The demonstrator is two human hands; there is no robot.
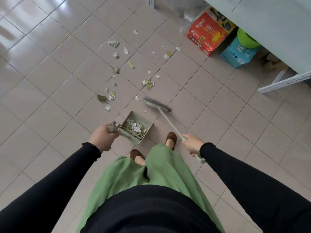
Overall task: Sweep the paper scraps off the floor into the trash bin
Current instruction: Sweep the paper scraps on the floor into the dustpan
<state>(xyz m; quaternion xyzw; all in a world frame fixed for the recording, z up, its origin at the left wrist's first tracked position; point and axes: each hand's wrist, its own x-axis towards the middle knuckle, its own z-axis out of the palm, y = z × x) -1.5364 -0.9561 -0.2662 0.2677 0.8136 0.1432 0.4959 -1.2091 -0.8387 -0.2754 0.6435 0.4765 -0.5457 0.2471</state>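
A floor of pale glossy tiles (50, 84) is seen from above. At the left, the handle of a beige dustpan (133, 116) is gripped by the left hand (102, 137), the fingers curled round it, and a heap of scraps is held in the pan. More paper scraps (116, 71) are scattered over the tiles beyond it. Just right of the pan, a broom (157, 105) is lowered to the floor, its stick clasped in the fingers of the right hand (191, 144). At the far right, a red package (206, 35) and a blue package (235, 54) are stowed under a white shelf (269, 31).
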